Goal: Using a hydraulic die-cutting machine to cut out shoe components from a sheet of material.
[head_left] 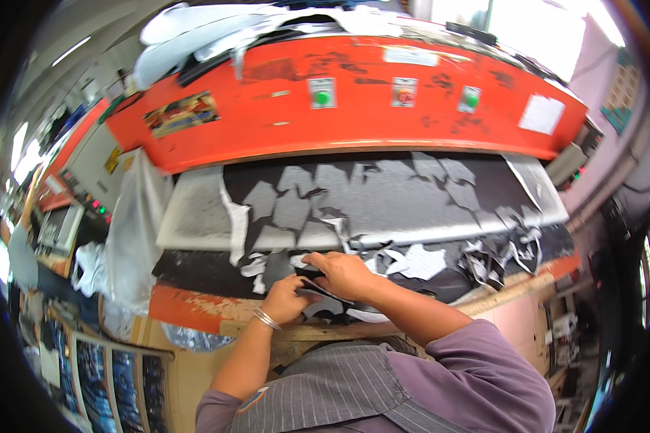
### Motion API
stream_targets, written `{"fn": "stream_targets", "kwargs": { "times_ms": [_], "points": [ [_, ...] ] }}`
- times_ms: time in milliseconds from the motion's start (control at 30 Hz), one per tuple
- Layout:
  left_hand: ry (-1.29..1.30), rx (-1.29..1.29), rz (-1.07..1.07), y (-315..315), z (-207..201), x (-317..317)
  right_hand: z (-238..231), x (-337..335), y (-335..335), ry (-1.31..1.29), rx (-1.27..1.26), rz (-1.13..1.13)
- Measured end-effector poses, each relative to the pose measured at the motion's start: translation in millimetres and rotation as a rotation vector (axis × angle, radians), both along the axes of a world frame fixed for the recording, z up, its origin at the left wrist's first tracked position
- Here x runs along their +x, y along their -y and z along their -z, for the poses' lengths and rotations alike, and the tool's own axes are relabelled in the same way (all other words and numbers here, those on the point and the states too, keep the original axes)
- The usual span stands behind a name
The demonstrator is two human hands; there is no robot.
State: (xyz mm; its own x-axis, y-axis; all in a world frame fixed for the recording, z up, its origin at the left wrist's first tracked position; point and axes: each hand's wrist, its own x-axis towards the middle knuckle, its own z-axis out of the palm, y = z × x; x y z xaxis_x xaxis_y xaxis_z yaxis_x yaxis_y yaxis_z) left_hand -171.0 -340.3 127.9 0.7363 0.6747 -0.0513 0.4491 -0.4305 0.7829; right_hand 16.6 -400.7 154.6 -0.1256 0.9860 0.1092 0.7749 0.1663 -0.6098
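Near the front edge of the press bed, my left hand (285,299) is closed, its fingers bent on the edge of a dark cut piece (323,290) of thin sheet material. A silver bangle circles that wrist. My right hand (341,276) reaches in from the right, just beside and beyond the left. Its fingers stretch leftward over the pieces, the foremost fingertip by a small white piece (296,260); its thumb lies low near the dark piece. Against my left fingers stands a grey cut piece (275,268). More grey pieces (323,309) lie below my hands, partly hidden.
Behind the bed rises a red machine beam (354,108) with buttons, loaded on top with white sheets (195,32). A grey sheet with cut outlines (354,202) covers the bed. White scraps (415,261) and tangled black-and-white offcuts (487,263) lie to the right. A plastic bag (133,238) hangs left.
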Motion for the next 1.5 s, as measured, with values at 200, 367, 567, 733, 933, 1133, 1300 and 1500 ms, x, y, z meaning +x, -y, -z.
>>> {"fn": "stream_targets", "kwargs": {
  "times_ms": [200, 367, 567, 733, 933, 1133, 1300, 1500],
  "points": [
    [0.07, -0.092, -0.251, -17, 23, -15, 64, 50, 52, -0.104, -0.124, 0.187],
    [0.803, -0.223, -0.657, -41, -17, -67, 60, 58, 99, 0.07, -0.374, 0.034],
    [1.102, -0.23, -0.714, -52, -19, -163, 33, 67, 115, 0.08, -0.508, -0.078],
    [0.965, -0.647, -0.463, -27, -1, -143, 38, 134, 120, 0.092, -0.296, 0.516],
    [0.442, -0.875, -0.391, -34, 32, -67, 69, 160, 105, 0.313, -0.583, 0.801],
    [0.171, -0.885, -0.198, -36, 27, -15, 55, 179, 117, 0.295, -0.407, 0.818],
    [-0.012, -0.648, -0.33, -35, 39, -3, -41, 140, 136, 0.126, 0.228, 0.789],
    [0.153, -0.725, -0.295, -17, 38, 6, -15, 114, 91, -0.596, -0.308, 0.523]
  ]
}}
